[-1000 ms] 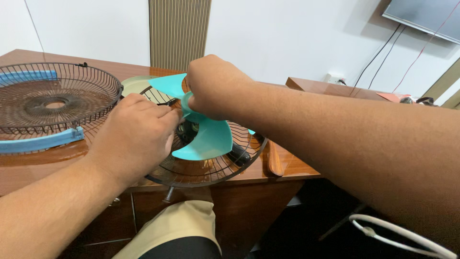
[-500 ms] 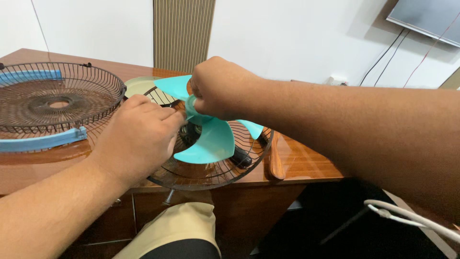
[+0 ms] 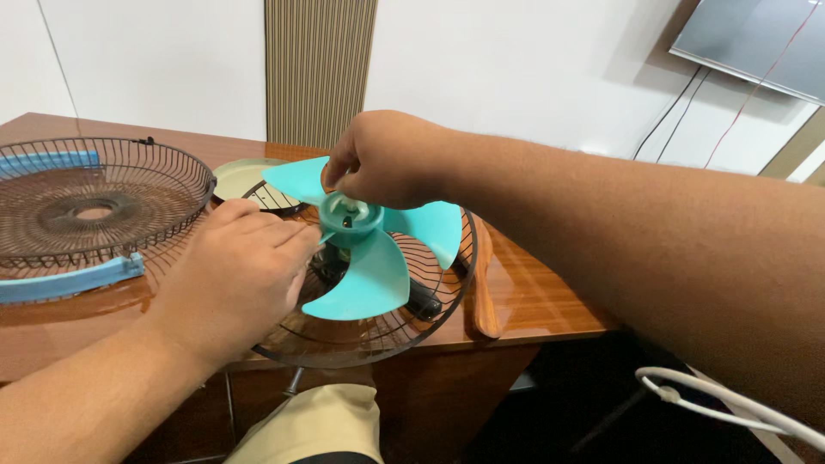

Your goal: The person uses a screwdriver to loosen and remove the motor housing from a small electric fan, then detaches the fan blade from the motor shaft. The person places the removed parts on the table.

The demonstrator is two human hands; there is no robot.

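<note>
A turquoise three-bladed fan blade (image 3: 369, 275) sits over the dark rear wire guard (image 3: 412, 331) of a fan lying at the desk's front edge. My right hand (image 3: 387, 159) is above the blade's hub (image 3: 348, 219), fingers pinched at its top. My left hand (image 3: 236, 275) rests at the left of the hub, fingertips against the blade's base. The fan motor under the blade is mostly hidden.
A second wire guard (image 3: 94, 206) with a blue rim band lies on the wooden desk (image 3: 533, 301) to the left. A pale round plate (image 3: 236, 176) sits behind the fan. A white cable (image 3: 713, 404) hangs at the lower right. A screen (image 3: 756, 43) is on the wall.
My right hand has lifted off the hub, which now shows. The blade has turned, so a third blade appears at the right. My left hand stays at the hub's left side.
</note>
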